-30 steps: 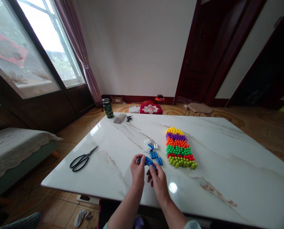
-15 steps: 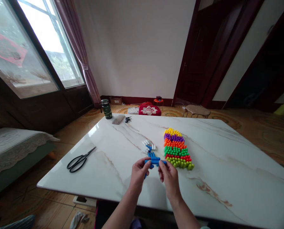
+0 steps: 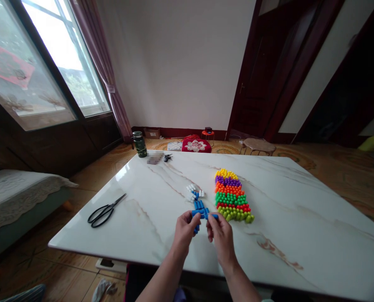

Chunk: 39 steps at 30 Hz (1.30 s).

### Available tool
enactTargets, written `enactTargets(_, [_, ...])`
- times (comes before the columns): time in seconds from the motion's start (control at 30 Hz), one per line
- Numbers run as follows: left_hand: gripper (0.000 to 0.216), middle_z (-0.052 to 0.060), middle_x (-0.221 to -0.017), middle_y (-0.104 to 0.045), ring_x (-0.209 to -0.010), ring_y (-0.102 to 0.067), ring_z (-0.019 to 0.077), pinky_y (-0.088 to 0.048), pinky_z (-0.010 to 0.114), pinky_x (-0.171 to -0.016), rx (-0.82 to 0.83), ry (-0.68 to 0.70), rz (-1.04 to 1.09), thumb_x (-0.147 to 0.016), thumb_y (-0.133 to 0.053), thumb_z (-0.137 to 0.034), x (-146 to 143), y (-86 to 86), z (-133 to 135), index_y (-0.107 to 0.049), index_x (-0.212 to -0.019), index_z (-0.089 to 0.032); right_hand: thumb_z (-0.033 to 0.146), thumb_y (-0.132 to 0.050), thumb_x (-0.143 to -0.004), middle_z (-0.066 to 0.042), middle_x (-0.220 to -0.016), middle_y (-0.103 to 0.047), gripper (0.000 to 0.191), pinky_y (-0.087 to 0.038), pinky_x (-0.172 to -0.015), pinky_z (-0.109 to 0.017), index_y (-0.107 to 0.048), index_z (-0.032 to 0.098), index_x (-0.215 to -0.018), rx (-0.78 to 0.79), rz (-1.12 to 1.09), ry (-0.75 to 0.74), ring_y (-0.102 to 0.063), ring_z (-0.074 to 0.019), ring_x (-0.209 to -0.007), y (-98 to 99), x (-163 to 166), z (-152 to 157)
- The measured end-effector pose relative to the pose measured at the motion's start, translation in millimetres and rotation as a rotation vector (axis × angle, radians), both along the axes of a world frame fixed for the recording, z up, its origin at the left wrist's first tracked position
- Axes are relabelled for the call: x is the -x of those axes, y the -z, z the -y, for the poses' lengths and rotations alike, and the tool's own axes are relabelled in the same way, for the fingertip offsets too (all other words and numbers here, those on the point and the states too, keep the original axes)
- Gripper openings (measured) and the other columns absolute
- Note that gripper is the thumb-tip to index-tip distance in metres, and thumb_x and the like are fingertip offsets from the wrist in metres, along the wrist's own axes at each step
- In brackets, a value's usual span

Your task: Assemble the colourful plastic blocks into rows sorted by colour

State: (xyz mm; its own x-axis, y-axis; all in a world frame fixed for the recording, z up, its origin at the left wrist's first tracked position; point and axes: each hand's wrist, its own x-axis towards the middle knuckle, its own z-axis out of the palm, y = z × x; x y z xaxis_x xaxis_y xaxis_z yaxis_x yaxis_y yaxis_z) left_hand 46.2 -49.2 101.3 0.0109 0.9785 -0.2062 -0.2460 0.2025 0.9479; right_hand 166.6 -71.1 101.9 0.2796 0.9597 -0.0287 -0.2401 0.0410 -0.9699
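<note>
Two hands, one grip: your left hand (image 3: 185, 228) and right hand (image 3: 222, 235) pinch the blue pegs (image 3: 202, 214) between fingertips, just above the table (image 3: 300, 218) near its front edge. White pegs (image 3: 193, 192) lie behind, the coloured peg block (image 3: 232, 197) sits just beside, and the scissors (image 3: 103, 211) are well off to the left

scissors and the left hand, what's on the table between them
Nothing: in the head view only bare marble table lies between the scissors and the left hand, which holds blue pieces.
</note>
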Motion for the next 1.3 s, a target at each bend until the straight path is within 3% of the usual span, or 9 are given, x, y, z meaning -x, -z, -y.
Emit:
enactTargets(0.13, [0.051, -0.003, -0.055, -0.053, -0.044, -0.039, 0.0035, -0.021, 0.016, -0.040, -0.014, -0.101, 0.077, -0.060, -0.079, -0.059, 10.1, 1.3, -1.4, -0.063, -0.075, -0.013, 0.047, -0.069, -0.074, 0.006, -0.060, -0.052, 0.031, -0.034, -0.037, -0.017, -0.054, 0.020, -0.073, -0.004, -0.183, 0.214, -0.040, -0.0055, -0.045, -1.1, -12.9, -5.8])
enactTargets(0.33, [0.049, -0.001, -0.059, -0.054, -0.045, -0.039, 0.0034, -0.023, 0.017, -0.041, -0.006, 0.035, 0.193, -0.068, -0.075, -0.059, -2.4, 8.5, 6.7, -0.060, -0.071, -0.013, 0.040, -0.068, -0.072, 0.002, -0.075, -0.060, 0.024, -0.036, -0.037, -0.018, -0.060, 0.020, -0.083, 0.037, -0.264, -0.058, -0.052, -0.0096, -0.055, -0.4, -2.1, -1.5])
enactTargets(0.53, [0.048, 0.000, -0.061, -0.053, -0.048, -0.041, 0.0042, -0.023, 0.017, -0.042, 0.034, 0.026, 0.245, -0.067, -0.076, -0.057, -4.9, 8.0, 11.8, -0.061, -0.072, -0.012, 0.051, -0.070, -0.070, 0.000, -0.073, -0.063, 0.041, -0.037, -0.041, -0.018, -0.063, 0.018, -0.093, 0.136, -0.438, -0.061, -0.051, -0.0081, -0.052, 0.6, 1.4, -0.3])
enactTargets(0.7, [0.047, -0.001, -0.057, -0.050, -0.047, -0.039, 0.0038, -0.023, 0.016, -0.041, 0.065, 0.048, 0.223, -0.067, -0.077, -0.056, -4.4, 13.3, 12.3, -0.065, -0.074, -0.011, 0.052, -0.074, -0.068, 0.004, -0.066, -0.058, 0.051, -0.031, -0.037, -0.017, -0.063, 0.019, -0.105, 0.132, -0.142, -0.098, -0.044, -0.0061, -0.045, -0.3, 1.7, 0.2])
enactTargets(0.8, [0.044, 0.001, -0.062, -0.054, -0.047, -0.042, 0.0040, -0.024, 0.015, -0.039, 0.101, 0.087, 0.246, -0.069, -0.078, -0.052, -2.4, 17.5, 8.8, -0.066, -0.076, -0.010, 0.054, -0.073, -0.068, 0.007, -0.053, -0.050, 0.047, -0.026, -0.035, -0.018, -0.065, 0.018, -0.097, 0.097, 0.024, -0.107, -0.036, -0.0056, -0.040, 4.1, 6.3, -5.5])
enactTargets(0.93, [0.044, 0.010, -0.086, -0.064, -0.061, -0.059, 0.0106, -0.038, 0.015, -0.042, 0.312, 0.010, 0.628, -0.087, -0.058, -0.050, 12.1, 18.6, -6.7, -0.063, -0.109, -0.011, 0.057, -0.068, -0.071, 0.007, -0.051, -0.048, 0.042, -0.024, -0.034, -0.017, -0.061, 0.017, -0.079, 0.119, 0.042, -0.032, -0.034, -0.0053, -0.039, 23.9, 8.2, -21.1])
enactTargets(1.03, [0.047, 0.018, -0.101, -0.064, -0.081, -0.067, 0.0195, -0.055, 0.027, -0.061, 0.434, -0.128, 0.851, -0.096, -0.040, -0.045, 24.3, 19.3, -22.8, -0.052, -0.125, -0.010, 0.055, -0.069, -0.067, 0.006, -0.048, -0.050, 0.039, -0.027, -0.033, -0.019, -0.061, 0.018, -0.074, 0.160, 0.158, -0.027, -0.039, -0.0078, -0.036, 42.6, 7.7, -34.9])
enactTargets(1.13, [0.049, 0.019, -0.103, -0.063, -0.088, -0.068, 0.0232, -0.057, 0.033, -0.070, 0.411, -0.211, 0.874, -0.096, -0.038, -0.045, 28.2, 22.2, -38.5, -0.050, -0.128, -0.009, 0.048, -0.067, -0.067, 0.002, -0.055, -0.060, 0.030, -0.037, -0.037, -0.023, -0.063, 0.019, -0.072, 0.098, 0.321, -0.018, -0.048, -0.0117, -0.038, 52.1, 9.5, -48.6])
enactTargets(1.3, [0.043, 0.013, -0.093, -0.066, -0.072, -0.065, 0.0162, -0.052, 0.025, -0.062, 0.205, -0.155, 0.727, -0.095, -0.043, -0.045, 20.9, 26.8, -61.0, -0.060, -0.117, -0.011, 0.037, -0.061, -0.072, -0.002, -0.069, -0.070, 0.018, -0.050, -0.061, -0.031, -0.068, 0.022, -0.079, -0.101, 0.526, -0.009, -0.063, -0.0186, -0.057, 42.7, 14.4, -65.9])
